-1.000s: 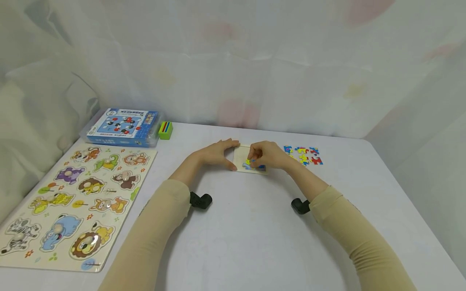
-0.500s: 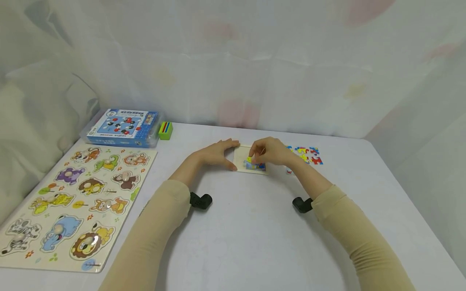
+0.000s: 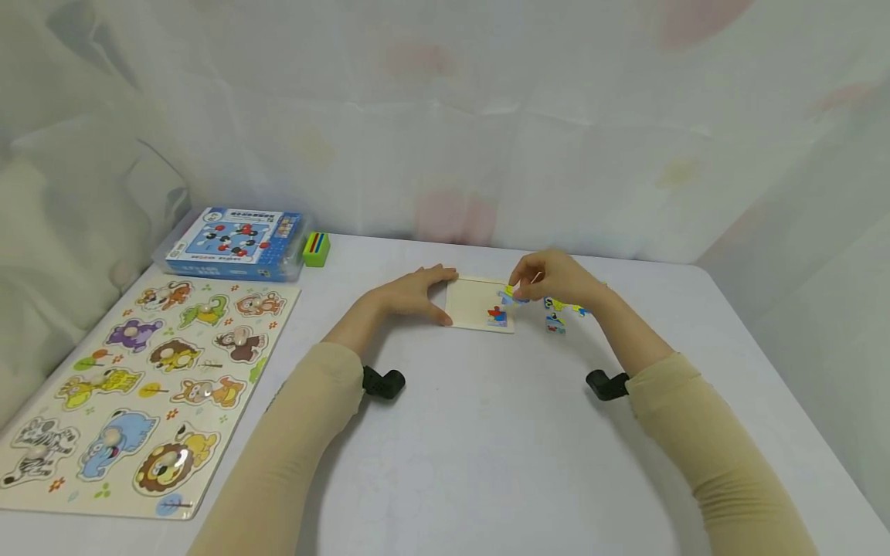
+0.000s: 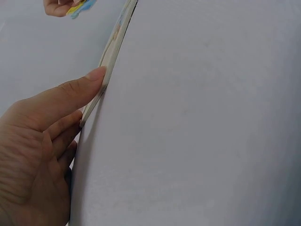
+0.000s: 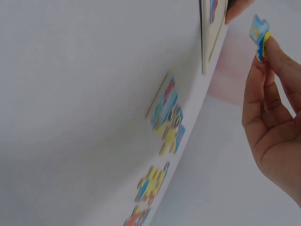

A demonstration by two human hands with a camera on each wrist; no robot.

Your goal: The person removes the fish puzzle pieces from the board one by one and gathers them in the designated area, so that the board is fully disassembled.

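My left hand (image 3: 410, 295) holds a small wooden puzzle tray (image 3: 466, 301) by its left side, thumb at the near edge and fingers towards the far edge. Between thumb and fingertips my right hand (image 3: 556, 279) pinches a light-blue and yellow jigsaw piece (image 5: 259, 36), raised over the tray's right edge. A blue and red jigsaw piece (image 3: 497, 316) lies in the tray's near right corner. More loose jigsaw pieces (image 3: 555, 323) lie on the table right of the tray, some hidden behind the right hand and wrist.
A large animal peg puzzle board (image 3: 153, 386) covers the table's left side. Behind it are a blue boxed set (image 3: 229, 243) and a small green block (image 3: 316, 249). A pale curtain (image 3: 445, 139) hangs along the far table edge.
My right hand has lifted the light-blue and yellow jigsaw piece off the tray's near part and carried it up and right. The corner piece stays in the tray; the left hand has not moved.
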